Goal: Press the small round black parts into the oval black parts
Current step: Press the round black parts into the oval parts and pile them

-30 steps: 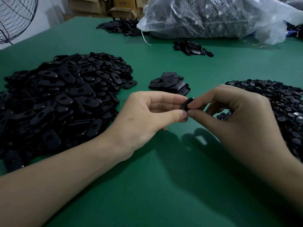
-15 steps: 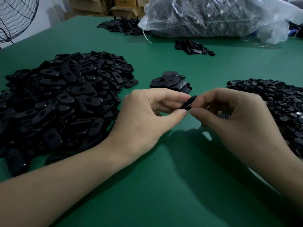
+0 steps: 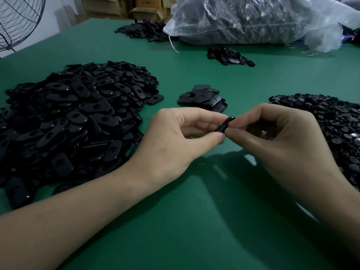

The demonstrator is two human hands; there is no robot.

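Item: one oval black part (image 3: 226, 124), held edge-on above the green table (image 3: 194, 221), centre.
Hold: left hand (image 3: 181, 141) and right hand (image 3: 276, 141) both pinched it, thumb against forefinger.
Change: over the last second it tilted more upright, with both grips unchanged.
Small round part: hidden by fingers. Pressing was judged under way, seating unconfirmed.
Supply: oval pile (image 3: 74, 117) left, round pile (image 3: 331, 121) right.

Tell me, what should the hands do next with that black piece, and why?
Probably a firm squeeze: the left hand and right hand both pinch the oval part edge-on, and fingertips hide whether a round part is seated.
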